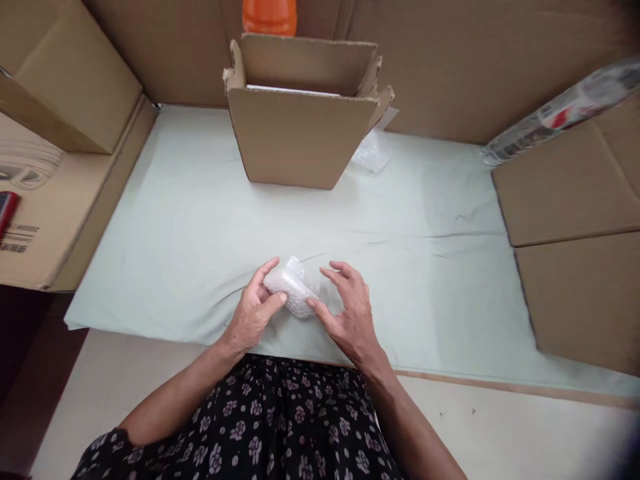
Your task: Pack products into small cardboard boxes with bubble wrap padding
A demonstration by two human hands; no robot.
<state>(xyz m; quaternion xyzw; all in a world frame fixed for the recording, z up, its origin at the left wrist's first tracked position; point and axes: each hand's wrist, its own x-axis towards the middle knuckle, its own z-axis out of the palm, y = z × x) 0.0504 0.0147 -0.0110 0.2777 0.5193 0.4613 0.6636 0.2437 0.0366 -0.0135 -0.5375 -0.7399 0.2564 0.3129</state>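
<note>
1. Taking the small bubble-wrapped bundle (297,300) as the middle of my clock, with 12 straight ahead of me, it sits between my hands, near the front edge of the pale green cloth (450,287). I cannot tell what is inside the wrap.
2. My left hand (251,312), at about 8 o'clock, has hold of the bundle's left end: the thumb lies on the near side, and the fingers curve around the far side, so the hand is only partly open.
3. My right hand (353,317), at about 4 o'clock, is loosely open. Its thumb tip is at the bundle's right end; the fingers are bent and spread, their tips clear of the main bundle.
4. At 12 o'clock, well apart from my hands, an open cardboard box (295,140) stands upright with its flaps up; a white edge shows inside it. Something orange (270,17) shows behind it.
5. At 1 o'clock, a loose piece of bubble wrap (374,153) lies just beside that box.
6. At 2 o'clock, a long plastic-wrapped roll (565,113) slants along the top of the carton on the right (580,287), itself at 3 o'clock.
7. At 10 o'clock, a plain carton (75,80) rests on a printed carton (55,220).
8. At 6 o'clock is my dark flowered clothing (295,420).
</note>
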